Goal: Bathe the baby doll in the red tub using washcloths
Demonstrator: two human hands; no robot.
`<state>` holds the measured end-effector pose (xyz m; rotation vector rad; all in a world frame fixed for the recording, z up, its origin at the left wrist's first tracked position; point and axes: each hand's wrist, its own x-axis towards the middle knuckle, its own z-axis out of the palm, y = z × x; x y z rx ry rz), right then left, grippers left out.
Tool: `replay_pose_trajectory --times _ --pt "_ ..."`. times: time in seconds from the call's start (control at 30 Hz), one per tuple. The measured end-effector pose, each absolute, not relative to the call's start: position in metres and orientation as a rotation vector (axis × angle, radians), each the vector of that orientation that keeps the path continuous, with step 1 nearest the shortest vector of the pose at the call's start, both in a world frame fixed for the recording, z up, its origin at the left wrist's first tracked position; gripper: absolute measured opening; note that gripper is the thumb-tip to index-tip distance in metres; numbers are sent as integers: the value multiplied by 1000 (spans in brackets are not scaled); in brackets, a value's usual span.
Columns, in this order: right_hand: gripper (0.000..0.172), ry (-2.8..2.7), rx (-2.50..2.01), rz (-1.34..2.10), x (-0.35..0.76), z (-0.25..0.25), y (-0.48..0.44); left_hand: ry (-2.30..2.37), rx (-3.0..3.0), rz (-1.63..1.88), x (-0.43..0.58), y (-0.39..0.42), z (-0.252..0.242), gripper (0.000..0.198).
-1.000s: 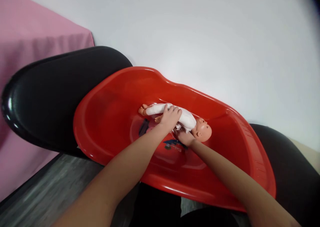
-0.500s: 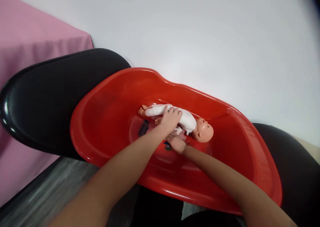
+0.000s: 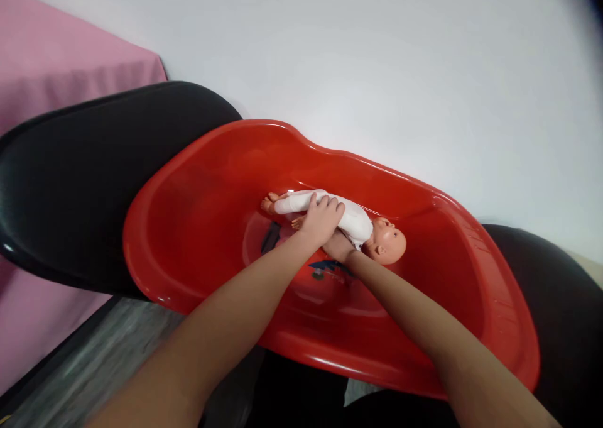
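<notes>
A baby doll point(image 3: 355, 219) in a white one-piece suit lies on its side in a red baby bath point(image 3: 198, 227), feet to the left and bare head to the right. My left hand point(image 3: 321, 219) is laid over the doll's middle, its fingers curled round the white suit. My right hand point(image 3: 338, 246) is against the doll's near side, just below my left hand; its fingers are hidden. A small doll hand shows beside my left wrist. On the bath's floor there is a coloured picture point(image 3: 325, 268), partly covered by my right arm.
The bath rests across black seats, one at the left point(image 3: 94, 183) and one at the right point(image 3: 551, 290). A pale wall point(image 3: 358, 57) rises behind. Pink cloth point(image 3: 70, 57) hangs at the far left. Grey floor point(image 3: 113, 352) shows below.
My right hand has moved up and slightly right, in against the doll, and its fingers have gone out of sight. My left hand keeps its place on the doll.
</notes>
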<state>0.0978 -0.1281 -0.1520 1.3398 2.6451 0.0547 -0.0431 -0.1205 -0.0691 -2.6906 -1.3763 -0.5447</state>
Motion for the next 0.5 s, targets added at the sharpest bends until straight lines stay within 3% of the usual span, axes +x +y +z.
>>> replay_pose_trajectory --times 0.23,0.5 --pt "55 2473 1195 275 146 -147 -195 -1388 -2736 -511 -47 -123 -61 38" --pt "48 2757 681 282 119 -154 -211 -1381 -2735 -499 -47 -122 -61 38"
